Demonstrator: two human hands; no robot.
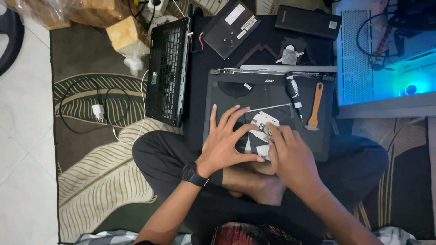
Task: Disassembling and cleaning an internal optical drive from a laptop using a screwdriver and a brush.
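Note:
An opened dark laptop base (pixel 227 93) lies upside down on my lap. My left hand (pixel 225 140), with a black watch on the wrist, rests spread on it, thumb and fingers around a small silver metal part (pixel 261 121) inside. My right hand (pixel 290 152) pinches that same part from the right, fingertips closed on it. A black-and-white screwdriver (pixel 293 93) and an orange-handled brush (pixel 314 106) lie on the base just right of my hands.
A detached keyboard panel (pixel 167 68) lies at left on a black mat. A black cover plate (pixel 230 28), a flat black box (pixel 309 20) and a small heatsink (pixel 289 55) sit behind. A white charger with cable (pixel 98 111) lies on the patterned rug. A lit computer case (pixel 386 54) stands at right.

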